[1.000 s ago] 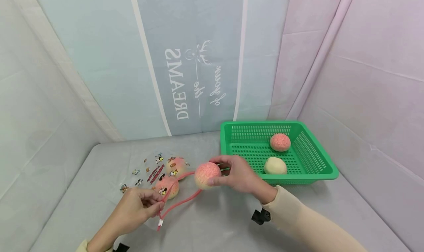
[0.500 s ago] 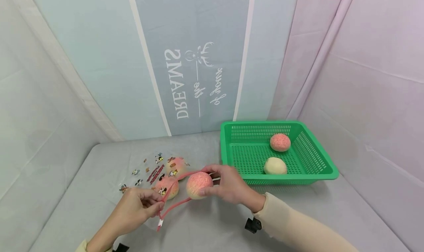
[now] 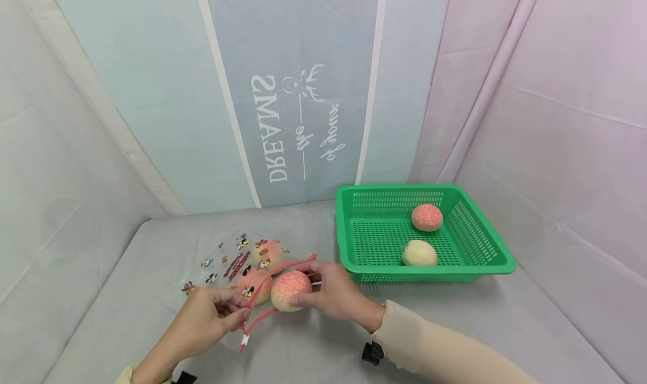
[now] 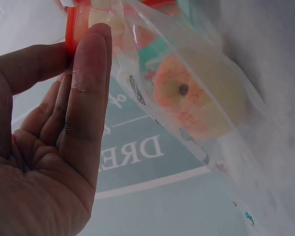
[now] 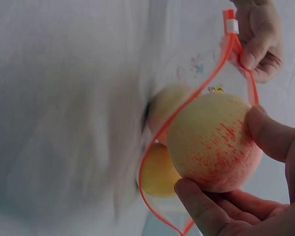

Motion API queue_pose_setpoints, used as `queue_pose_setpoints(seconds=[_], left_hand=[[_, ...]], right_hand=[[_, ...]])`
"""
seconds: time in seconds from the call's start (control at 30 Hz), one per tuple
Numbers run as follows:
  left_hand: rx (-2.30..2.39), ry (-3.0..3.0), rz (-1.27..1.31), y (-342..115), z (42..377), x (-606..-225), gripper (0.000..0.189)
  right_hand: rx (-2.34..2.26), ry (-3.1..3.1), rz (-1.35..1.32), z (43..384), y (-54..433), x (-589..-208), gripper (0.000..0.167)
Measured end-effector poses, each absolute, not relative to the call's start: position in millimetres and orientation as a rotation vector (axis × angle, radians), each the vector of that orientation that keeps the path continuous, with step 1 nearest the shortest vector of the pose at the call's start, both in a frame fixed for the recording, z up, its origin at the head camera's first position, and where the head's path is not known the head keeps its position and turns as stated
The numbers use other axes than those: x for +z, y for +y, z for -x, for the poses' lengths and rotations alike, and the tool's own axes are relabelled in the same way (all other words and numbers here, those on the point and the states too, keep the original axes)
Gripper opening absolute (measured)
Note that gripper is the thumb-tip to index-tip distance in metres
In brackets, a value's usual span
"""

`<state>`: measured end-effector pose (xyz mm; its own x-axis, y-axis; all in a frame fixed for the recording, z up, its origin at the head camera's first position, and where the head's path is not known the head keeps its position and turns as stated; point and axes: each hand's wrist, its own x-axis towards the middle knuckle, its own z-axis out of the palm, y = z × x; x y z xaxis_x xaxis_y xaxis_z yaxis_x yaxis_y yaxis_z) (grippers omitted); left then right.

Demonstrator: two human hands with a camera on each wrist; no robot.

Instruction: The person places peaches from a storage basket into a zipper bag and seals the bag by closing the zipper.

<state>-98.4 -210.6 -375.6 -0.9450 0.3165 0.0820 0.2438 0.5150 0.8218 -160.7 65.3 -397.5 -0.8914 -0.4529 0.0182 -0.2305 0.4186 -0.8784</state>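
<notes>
A clear zip bag (image 3: 214, 260) with cartoon prints and a red zip edge lies on the left of the table. My left hand (image 3: 209, 319) pinches its red edge near the white slider (image 3: 245, 339). Two pink-and-cream toy peaches lie inside: a nearer peach (image 3: 256, 286) and a farther peach (image 3: 269, 253). My right hand (image 3: 333, 290) grips another peach (image 3: 291, 290) at the bag's mouth. In the right wrist view the red edge (image 5: 146, 160) stands spread around the held peach (image 5: 214, 142), with the bagged ones beyond it.
A green plastic basket (image 3: 427, 269) stands right of the hands. In it are a pink peach (image 3: 427, 217) and a cream peach (image 3: 420, 253). Grey cloth (image 3: 313, 350) covers the table, and fabric walls (image 3: 323, 92) rise at the back and sides.
My right hand has carried its peach left and slightly nearer me, from the bag's outer edge into its mouth. My left hand has stayed in place, pinching the edge.
</notes>
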Motion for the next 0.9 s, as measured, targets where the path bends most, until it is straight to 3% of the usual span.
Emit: queue_pose_setpoints(seconds=[0.9], left_hand=[[1.425,2.648,-0.525,-209.3,97.6,-374.7,0.008]], right_hand=[[-1.473,2.432,0.592,161.2,29.5,-420.2,0.051]])
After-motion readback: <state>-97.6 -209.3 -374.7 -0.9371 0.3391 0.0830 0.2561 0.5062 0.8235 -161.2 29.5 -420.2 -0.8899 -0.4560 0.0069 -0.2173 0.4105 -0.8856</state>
